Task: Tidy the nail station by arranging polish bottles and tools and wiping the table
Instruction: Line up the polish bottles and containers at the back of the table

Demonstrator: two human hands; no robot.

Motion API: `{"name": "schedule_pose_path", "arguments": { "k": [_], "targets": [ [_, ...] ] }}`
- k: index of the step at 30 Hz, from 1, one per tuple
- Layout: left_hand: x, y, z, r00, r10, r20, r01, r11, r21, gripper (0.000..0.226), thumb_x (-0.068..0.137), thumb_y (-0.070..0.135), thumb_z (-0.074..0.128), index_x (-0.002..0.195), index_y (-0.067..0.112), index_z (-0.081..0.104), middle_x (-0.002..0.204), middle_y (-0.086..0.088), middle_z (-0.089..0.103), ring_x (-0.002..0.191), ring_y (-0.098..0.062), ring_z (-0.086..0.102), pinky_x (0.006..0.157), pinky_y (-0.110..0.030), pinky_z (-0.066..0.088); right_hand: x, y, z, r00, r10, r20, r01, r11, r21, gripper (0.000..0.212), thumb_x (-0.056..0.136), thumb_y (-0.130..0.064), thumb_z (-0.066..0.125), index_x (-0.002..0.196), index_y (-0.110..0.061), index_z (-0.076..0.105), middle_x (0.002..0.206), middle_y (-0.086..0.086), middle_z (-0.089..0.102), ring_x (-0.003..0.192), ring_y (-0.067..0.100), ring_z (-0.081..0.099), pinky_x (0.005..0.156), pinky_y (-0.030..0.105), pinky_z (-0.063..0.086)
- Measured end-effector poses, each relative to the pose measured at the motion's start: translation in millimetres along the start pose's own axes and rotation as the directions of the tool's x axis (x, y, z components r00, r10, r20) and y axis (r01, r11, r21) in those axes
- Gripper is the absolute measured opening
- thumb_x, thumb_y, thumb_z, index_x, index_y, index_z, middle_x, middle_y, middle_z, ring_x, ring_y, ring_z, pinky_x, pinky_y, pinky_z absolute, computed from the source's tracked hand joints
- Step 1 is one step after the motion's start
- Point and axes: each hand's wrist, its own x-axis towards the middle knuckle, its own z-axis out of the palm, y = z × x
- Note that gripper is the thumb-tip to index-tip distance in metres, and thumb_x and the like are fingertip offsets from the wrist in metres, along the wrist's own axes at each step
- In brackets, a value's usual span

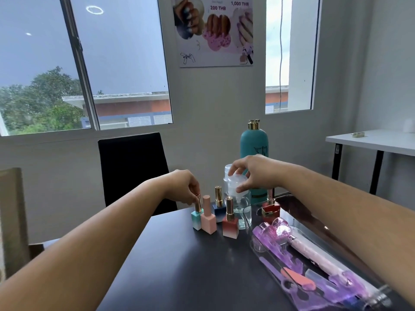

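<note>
Step in hand: arranging the polish bottles; wiping not yet begun, no cloth in view.

Landmark: tall teal bottle (254, 151) at the back of the dark table (190, 265).

Left hand (183, 184), well left of it, fingertips pinched on the gold cap of the teal polish bottle (197, 217). Pink polish bottle (208, 221), navy polish bottle (219, 206) and red ombre polish bottle (230, 222) cluster in front-left.

Right hand (253, 173), directly before it, closed on the top of the clear pump dispenser (239, 198).

Red bottle (270, 208) stands front-right; clear tool tray (314, 274) nearer still.

Next, likely: nudge bottles into a straight row, keeping them upright and the dispenser steady.
</note>
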Motion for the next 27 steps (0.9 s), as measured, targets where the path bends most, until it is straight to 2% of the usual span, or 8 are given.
{"name": "schedule_pose_path", "arguments": {
  "k": [3,6,8,12,16,20,23,27],
  "targets": [
    [2,6,-8,1.000,-0.002,-0.030,0.002,1.000,0.010,0.005,0.079,0.024,0.067,0.082,0.028,0.067,0.079,0.013,0.065,0.072,-0.002,0.059,0.069,-0.015,0.044,1,1,0,1.000,0.003,0.002,-0.003,1.000,0.002,0.045,0.077,-0.028,0.074,0.118,-0.028,0.057,0.117,-0.005,0.059,0.099,0.012,0.054,0.093,0.036,0.048],
    [10,18,-10,0.990,0.041,-0.137,-0.054,0.994,-0.096,0.018,0.081,0.026,0.067,0.099,0.027,0.066,0.091,0.013,0.065,0.082,-0.003,0.059,0.076,-0.016,0.041,2,1,0,1.000,0.010,0.008,-0.010,1.000,0.009,0.046,0.078,-0.028,0.074,0.121,-0.029,0.057,0.120,-0.003,0.059,0.102,0.013,0.054,0.094,0.037,0.048],
    [15,28,-5,0.993,0.065,-0.094,-0.074,0.992,-0.099,0.027,0.081,0.030,0.068,0.108,0.026,0.065,0.099,0.010,0.067,0.086,-0.006,0.059,0.080,-0.018,0.041,2,2,1,1.000,0.012,0.009,-0.012,1.000,0.000,0.050,0.078,-0.028,0.073,0.125,-0.028,0.055,0.124,-0.003,0.058,0.106,0.014,0.054,0.097,0.037,0.046],
    [24,38,9,0.990,0.093,-0.107,-0.097,0.995,-0.038,0.016,0.077,0.025,0.073,0.091,0.017,0.071,0.087,0.004,0.069,0.075,-0.008,0.058,0.067,-0.016,0.044,4,4,2,1.000,0.004,0.005,-0.004,1.000,-0.009,0.052,0.079,-0.027,0.073,0.127,-0.027,0.056,0.130,-0.002,0.058,0.112,0.015,0.055,0.100,0.035,0.044],
    [18,38,7,0.990,0.095,-0.107,-0.101,0.994,-0.050,0.011,0.074,0.023,0.076,0.081,0.016,0.071,0.072,0.007,0.066,0.061,-0.004,0.057,0.070,-0.020,0.050,7,6,3,1.000,-0.003,0.000,0.003,1.000,-0.015,0.051,0.079,-0.026,0.074,0.127,-0.026,0.057,0.129,-0.001,0.059,0.100,0.011,0.054,0.096,0.032,0.045],
    [8,35,2,0.995,0.077,-0.059,-0.081,0.995,-0.064,0.012,0.074,0.023,0.075,0.082,0.015,0.073,0.078,0.004,0.071,0.075,-0.010,0.067,0.079,-0.026,0.055,13,3,7,1.000,-0.020,-0.017,0.020,0.999,-0.037,0.051,0.078,-0.028,0.074,0.127,-0.026,0.057,0.132,-0.002,0.057,0.098,0.008,0.053,0.089,0.026,0.042],
    [5,34,2,0.996,0.063,-0.062,-0.068,0.994,-0.084,0.015,0.072,0.025,0.077,0.084,0.015,0.074,0.082,0.003,0.073,0.078,-0.011,0.068,0.080,-0.027,0.056,15,-1,11,0.999,-0.030,-0.028,0.029,0.999,-0.026,0.052,0.079,-0.029,0.073,0.127,-0.027,0.056,0.132,-0.002,0.057,0.107,0.011,0.056,0.085,0.023,0.038],
    [8,30,-5,0.984,0.029,-0.175,-0.047,0.994,-0.103,0.035,0.064,0.039,0.081,0.087,0.018,0.065,0.084,0.005,0.068,0.079,-0.010,0.062,0.073,-0.023,0.050,10,-3,2,0.997,-0.032,-0.069,0.029,0.999,-0.043,0.056,0.077,-0.031,0.074,0.129,-0.027,0.053,0.127,-0.001,0.059,0.110,0.014,0.057,0.090,0.028,0.043]
  ]
}}
